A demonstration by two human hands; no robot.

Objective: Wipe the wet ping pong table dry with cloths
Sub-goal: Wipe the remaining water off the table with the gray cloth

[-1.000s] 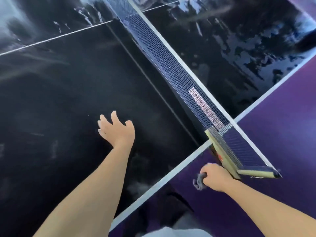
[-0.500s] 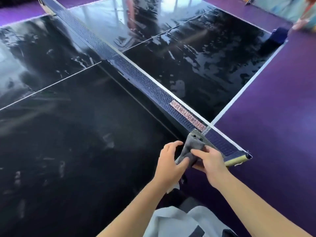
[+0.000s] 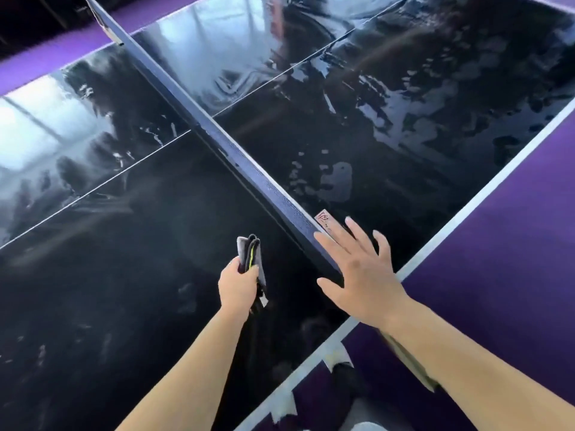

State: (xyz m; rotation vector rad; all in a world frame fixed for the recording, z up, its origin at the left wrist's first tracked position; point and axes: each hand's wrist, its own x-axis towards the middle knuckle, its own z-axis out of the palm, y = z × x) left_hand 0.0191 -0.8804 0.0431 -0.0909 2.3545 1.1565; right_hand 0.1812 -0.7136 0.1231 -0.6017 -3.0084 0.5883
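The black ping pong table (image 3: 124, 259) fills most of the view. Its far half beyond the net (image 3: 236, 154) carries patches of water (image 3: 339, 178). My left hand (image 3: 238, 287) grips a folded grey cloth (image 3: 250, 256) with a yellow-green edge, held upright just above the near half. My right hand (image 3: 361, 272) is open with fingers spread, hovering over the near end of the net close to the table's side edge.
A white edge line (image 3: 485, 194) borders the table on the right, with purple floor (image 3: 513, 259) beyond it. White centre lines cross both halves. Torn white tape pieces (image 3: 286, 405) hang under the near edge. Part of my grey clothing shows at the bottom.
The cloth passed from my right hand, by way of both hands at the net post, into my left hand alone. My right hand let go and opened above the net.
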